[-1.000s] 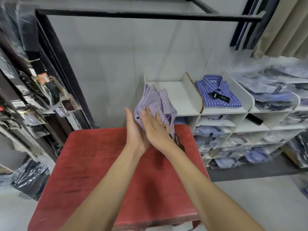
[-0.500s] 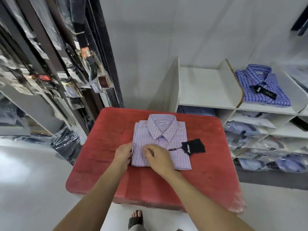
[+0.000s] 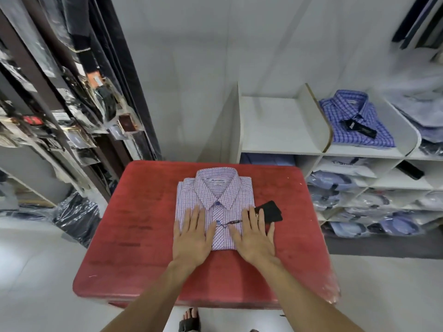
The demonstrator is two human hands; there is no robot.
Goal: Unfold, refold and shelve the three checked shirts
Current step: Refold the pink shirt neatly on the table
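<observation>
A folded pink-and-lilac checked shirt (image 3: 217, 195) lies collar-up and face-up in the middle of the red table (image 3: 134, 226). Its black hang tag (image 3: 272, 210) sticks out on a string to the right. My left hand (image 3: 193, 236) lies flat with straight fingers on the shirt's lower left part. My right hand (image 3: 255, 236) lies flat on its lower right part, fingertips reaching the tag. A folded blue checked shirt (image 3: 354, 121) with a black tag sits in the top right shelf compartment.
The white shelf unit (image 3: 275, 125) stands behind the table on the right; its top left compartment holds nothing. Lower compartments hold bagged shirts (image 3: 328, 185). Hanging packaged goods (image 3: 79, 121) fill the rack on the left. A sandalled foot (image 3: 190, 318) shows below the table edge.
One second ago both hands held the shirt up in the air. It then came down onto the table, and both hands have spread flat on its lower half.
</observation>
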